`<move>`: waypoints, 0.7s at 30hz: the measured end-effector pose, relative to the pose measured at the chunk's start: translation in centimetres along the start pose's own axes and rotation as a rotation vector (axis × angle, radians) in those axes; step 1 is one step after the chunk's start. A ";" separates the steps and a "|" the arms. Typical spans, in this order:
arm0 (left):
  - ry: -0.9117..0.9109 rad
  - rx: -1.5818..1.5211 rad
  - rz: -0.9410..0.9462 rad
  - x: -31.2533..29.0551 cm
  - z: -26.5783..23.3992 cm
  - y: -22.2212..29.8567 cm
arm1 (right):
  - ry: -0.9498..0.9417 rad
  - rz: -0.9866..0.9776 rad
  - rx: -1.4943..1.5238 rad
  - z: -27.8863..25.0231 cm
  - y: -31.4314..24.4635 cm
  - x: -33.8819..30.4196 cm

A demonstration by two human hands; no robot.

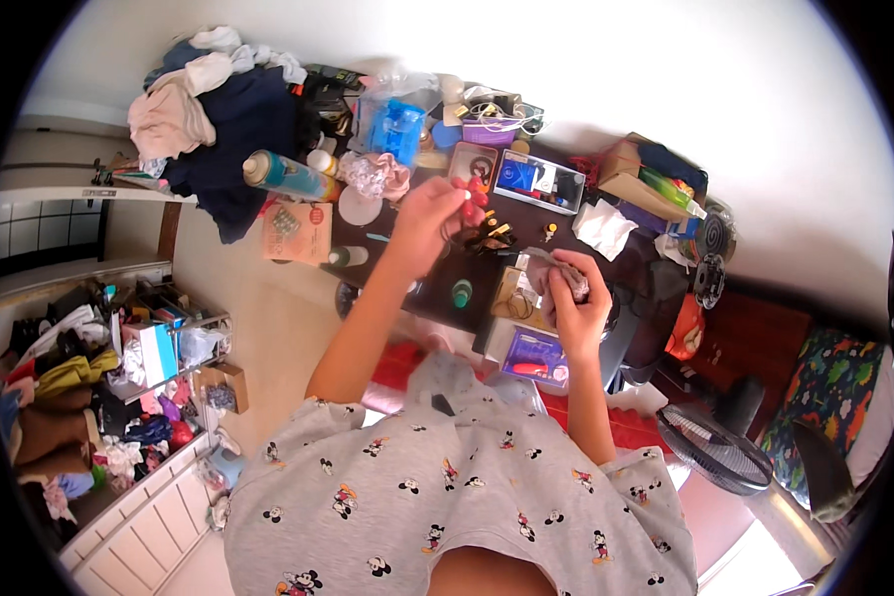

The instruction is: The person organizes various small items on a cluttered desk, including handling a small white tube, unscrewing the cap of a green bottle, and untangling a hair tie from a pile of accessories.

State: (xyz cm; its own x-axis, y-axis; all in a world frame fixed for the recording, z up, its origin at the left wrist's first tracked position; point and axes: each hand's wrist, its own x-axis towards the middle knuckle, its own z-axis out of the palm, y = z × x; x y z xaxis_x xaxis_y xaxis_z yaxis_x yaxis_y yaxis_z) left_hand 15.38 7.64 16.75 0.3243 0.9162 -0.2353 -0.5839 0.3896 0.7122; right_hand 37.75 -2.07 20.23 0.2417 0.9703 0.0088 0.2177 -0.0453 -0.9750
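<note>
My left hand [429, 226] is closed, pinching a small cluster of shiny red round pieces [477, 202] above the dark table [427, 298]. It looks like a beaded hair tie, but I cannot be sure. My right hand [583, 306] is closed around a crumpled grey-brown cloth or pouch [569, 281], partly hidden by the fingers. Below it sits a tan box [517, 298]. Between the hands lies a pile of small black and yellow items [492, 233]. A small green-capped bottle [462, 293] stands nearer me, and a pink scrunchie [395, 177] lies beyond my left hand.
At the back stand a white box with blue packs [538, 182] and a purple basket [489, 131]. A spray can [288, 174] leans by piled clothes [238, 129] at left. White tissue [606, 228] lies right. A purple case [536, 356] is near me; a fan [715, 449] stands right.
</note>
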 end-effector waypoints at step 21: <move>-0.135 -0.150 0.055 -19.6 7.5 5.3 | -0.058 -0.611 0.011 4.4 -11.2 -6.1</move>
State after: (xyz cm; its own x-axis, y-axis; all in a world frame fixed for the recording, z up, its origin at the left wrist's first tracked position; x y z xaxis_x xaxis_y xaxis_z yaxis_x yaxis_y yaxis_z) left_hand 11.48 -8.90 30.07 0.3796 0.9197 -0.1006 -0.7043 0.3578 0.6131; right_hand 29.65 -6.45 30.13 0.0246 0.8315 0.5549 0.2912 0.5250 -0.7997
